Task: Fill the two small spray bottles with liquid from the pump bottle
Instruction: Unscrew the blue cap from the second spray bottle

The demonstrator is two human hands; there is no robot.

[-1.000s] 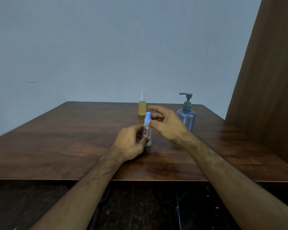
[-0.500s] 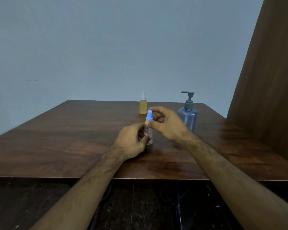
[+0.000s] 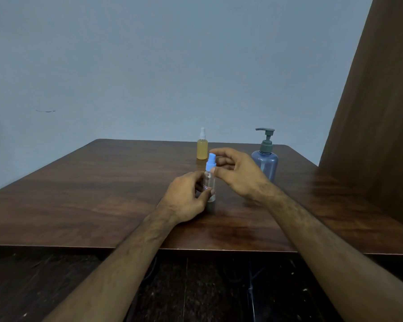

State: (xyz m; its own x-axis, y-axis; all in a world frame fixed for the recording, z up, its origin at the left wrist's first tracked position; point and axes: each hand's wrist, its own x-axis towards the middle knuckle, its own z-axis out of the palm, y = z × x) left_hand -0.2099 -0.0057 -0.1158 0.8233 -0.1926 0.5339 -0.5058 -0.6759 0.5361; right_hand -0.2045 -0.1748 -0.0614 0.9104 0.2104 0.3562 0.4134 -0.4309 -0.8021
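A person sits at a dark wooden table [image 3: 84,196], both bare forearms reaching in from the near edge. The step in hand looks like opening the first small bottle, w/ no liquid moved yet by the look of it.

Center of the table, close to the person: a small clear spray bottle [image 3: 210,185] w/ a blue cap [image 3: 211,161], standing upright on the wood and seemingly empty. The left hand [image 3: 188,197] grips its body, fingers and thumb curled round the lower half, steadying it. The right hand [image 3: 237,171] comes in from the right; its thumb and forefinger pinch the blue cap near its base, the other fingers loosely fanned above. Cap is on the bottle; can't tell if it is loosened.

Farther back, just behind the clear one: a second small spray bottle [image 3: 202,148], yellowish, white nozzle, untouched. To the right of it, partly hidden by the right hand: the blue-grey pump bottle [image 3: 266,163] w/ a dark pump head, also untouched.

Next move, as I judge it: twist or pull the blue cap free while the left hand keeps the light bottle from tipping, then set the open neck under the pump spout. Narrow neck, so aim matters; spills are likely.
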